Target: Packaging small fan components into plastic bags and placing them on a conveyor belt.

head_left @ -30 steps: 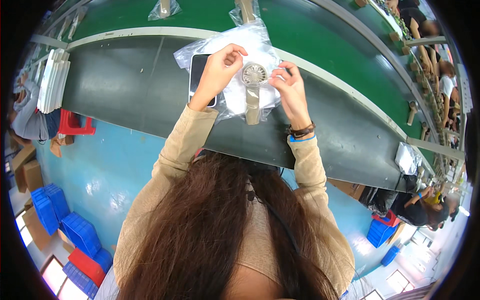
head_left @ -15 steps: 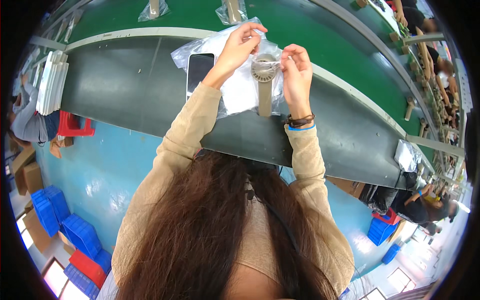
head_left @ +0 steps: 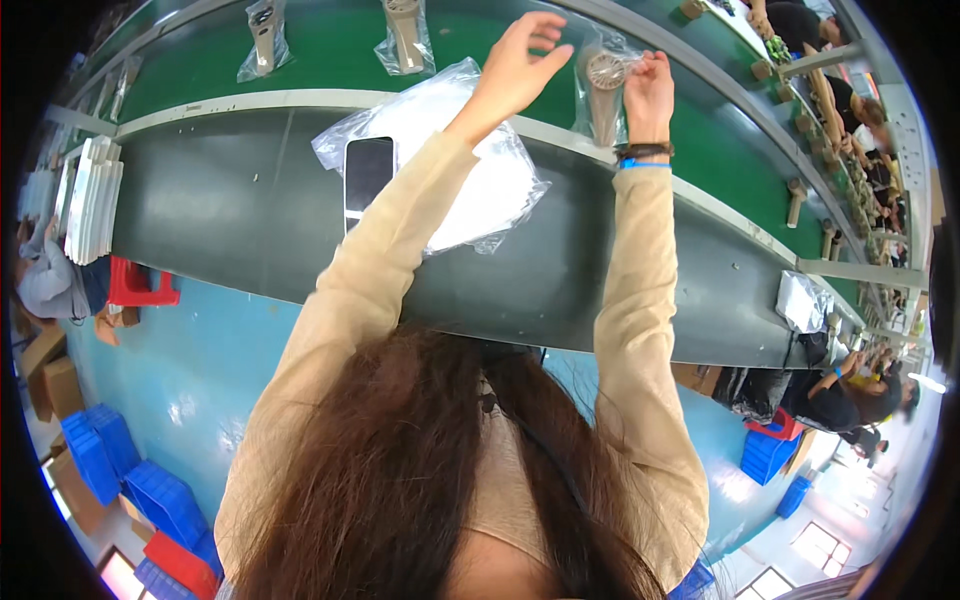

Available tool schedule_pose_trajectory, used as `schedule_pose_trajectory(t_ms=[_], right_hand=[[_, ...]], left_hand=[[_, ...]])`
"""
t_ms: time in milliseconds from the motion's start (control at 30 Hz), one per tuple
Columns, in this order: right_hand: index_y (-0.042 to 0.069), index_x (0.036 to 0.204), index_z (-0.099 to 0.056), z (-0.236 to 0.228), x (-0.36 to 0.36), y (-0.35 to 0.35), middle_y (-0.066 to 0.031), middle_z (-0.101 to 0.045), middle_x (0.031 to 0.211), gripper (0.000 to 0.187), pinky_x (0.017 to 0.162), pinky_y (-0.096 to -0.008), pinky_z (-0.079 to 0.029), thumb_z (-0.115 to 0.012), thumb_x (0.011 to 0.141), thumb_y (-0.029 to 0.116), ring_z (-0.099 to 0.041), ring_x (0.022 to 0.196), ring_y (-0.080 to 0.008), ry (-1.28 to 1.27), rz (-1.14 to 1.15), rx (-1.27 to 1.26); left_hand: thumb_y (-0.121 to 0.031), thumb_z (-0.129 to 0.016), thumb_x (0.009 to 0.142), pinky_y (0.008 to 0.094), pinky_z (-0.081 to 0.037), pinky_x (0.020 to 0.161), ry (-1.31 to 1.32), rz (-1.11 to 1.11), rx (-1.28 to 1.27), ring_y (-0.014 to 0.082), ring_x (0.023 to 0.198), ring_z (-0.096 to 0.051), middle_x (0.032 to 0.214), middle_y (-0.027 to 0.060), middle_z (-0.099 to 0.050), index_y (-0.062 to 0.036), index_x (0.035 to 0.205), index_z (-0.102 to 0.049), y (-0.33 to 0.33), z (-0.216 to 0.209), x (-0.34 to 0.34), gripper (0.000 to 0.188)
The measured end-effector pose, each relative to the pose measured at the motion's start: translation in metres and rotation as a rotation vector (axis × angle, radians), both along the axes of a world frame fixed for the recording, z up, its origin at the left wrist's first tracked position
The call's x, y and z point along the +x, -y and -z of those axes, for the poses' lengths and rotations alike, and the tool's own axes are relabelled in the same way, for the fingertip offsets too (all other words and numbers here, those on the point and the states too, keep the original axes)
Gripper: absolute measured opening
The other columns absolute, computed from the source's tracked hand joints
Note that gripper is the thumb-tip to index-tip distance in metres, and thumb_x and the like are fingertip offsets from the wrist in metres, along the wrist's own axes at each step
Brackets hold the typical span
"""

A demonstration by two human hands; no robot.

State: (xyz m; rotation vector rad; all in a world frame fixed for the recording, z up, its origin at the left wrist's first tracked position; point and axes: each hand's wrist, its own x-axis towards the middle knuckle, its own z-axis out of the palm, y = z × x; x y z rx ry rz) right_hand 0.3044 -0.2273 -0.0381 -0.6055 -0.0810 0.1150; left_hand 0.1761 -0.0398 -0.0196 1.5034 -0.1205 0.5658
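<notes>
- The right hand is pinching the edge of a clear bag between thumb and gathered fingertips, at 1 o'clock.
- The left hand, at 12 o'clock, is hanging open — thumb spread away from loosely curled fingers — just beside the bag; whether a fingertip is touching the film cannot be told.
- Inside that bag, a beige handheld fan is lying at 1 o'clock, its round head pointing toward 12 and its handle toward 6, where the end is overlapping a pale rail.
- Tan sleeves are covering both outstretched arms, the left slanting toward 1 o'clock, the right running nearly straight to 12; a dark bracelet is circling the right wrist.
- On the dark worktop, a phone is lying at 11 o'clock beside white plastic sheets.
- Two bagged fans are resting on the green belt, around 11 o'clock.
- Across the room, co-workers are lining 2 o'clock, a red stool is standing at 9 and blue crates are sitting at 8.
</notes>
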Motion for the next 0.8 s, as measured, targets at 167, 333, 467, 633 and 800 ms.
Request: schedule_pose_trajectory(t_ms=[167, 333, 467, 633, 800], right_hand=[[0.005, 0.093, -0.050, 0.036, 0.085, 0.026, -0.0059, -0.051, 0.081, 0.017, 0.060, -0.0255, -0.043, -0.051, 0.082, -0.007, -0.048, 0.067, -0.0156, -0.052, 0.058, -0.034], [0.004, 0.094, -0.053, 0.065, 0.142, 0.031, -0.0053, -0.051, 0.078, 0.013, 0.062, -0.0264, -0.043, -0.050, 0.084, -0.004, -0.050, 0.068, -0.0165, -0.203, 0.087, 0.020], [0.005, 0.105, -0.054, 0.076, 0.138, 0.055, -0.0075, -0.056, 0.087, 0.019, 0.068, -0.0259, -0.044, -0.051, 0.087, 0.000, -0.056, 0.080, -0.0182, -0.095, 0.202, -0.172], [0.005, 0.116, -0.051, 0.024, 0.025, 0.064, -0.0076, -0.058, 0.101, 0.027, 0.076, -0.0314, -0.047, -0.055, 0.089, 0.005, -0.057, 0.091, -0.0203, -0.087, 0.149, -0.268], [0.004, 0.107, -0.054, -0.009, -0.106, 0.083, -0.0075, -0.058, 0.099, 0.016, 0.077, -0.0285, -0.045, -0.053, 0.091, 0.004, -0.055, 0.088, -0.0185, 0.062, -0.113, -0.229]], left_hand=[[-0.014, -0.064, 0.084, 0.0351, -0.050, 0.071, -0.194, -0.042, 0.672, 0.0267, 0.080, -0.063, 0.083, 0.0080, -0.063, -0.0060, 0.097, -0.063, -0.008, 0.011, -0.135, 0.015], [-0.014, -0.068, 0.080, 0.0399, -0.048, 0.074, -0.330, -0.015, 0.864, 0.0292, 0.089, -0.058, 0.093, 0.0080, -0.061, -0.0065, 0.094, -0.062, 0.002, 0.047, -0.192, 0.017], [-0.010, -0.069, 0.077, 0.0380, -0.047, 0.079, -0.179, -0.128, 0.911, 0.0295, 0.100, -0.054, 0.108, 0.0090, -0.057, -0.0054, 0.093, -0.061, 0.006, 0.053, -0.193, 0.018], [-0.007, -0.068, 0.077, 0.0370, -0.048, 0.079, -0.166, -0.137, 0.946, 0.0293, 0.099, -0.055, 0.107, 0.0093, -0.057, -0.0050, 0.093, -0.061, 0.002, 0.064, -0.195, 0.017], [-0.004, -0.066, 0.080, 0.0368, -0.050, 0.071, -0.291, -0.180, 0.816, 0.0283, 0.083, -0.062, 0.088, 0.0100, -0.064, -0.0041, 0.088, -0.063, -0.002, 0.060, -0.190, 0.009]])
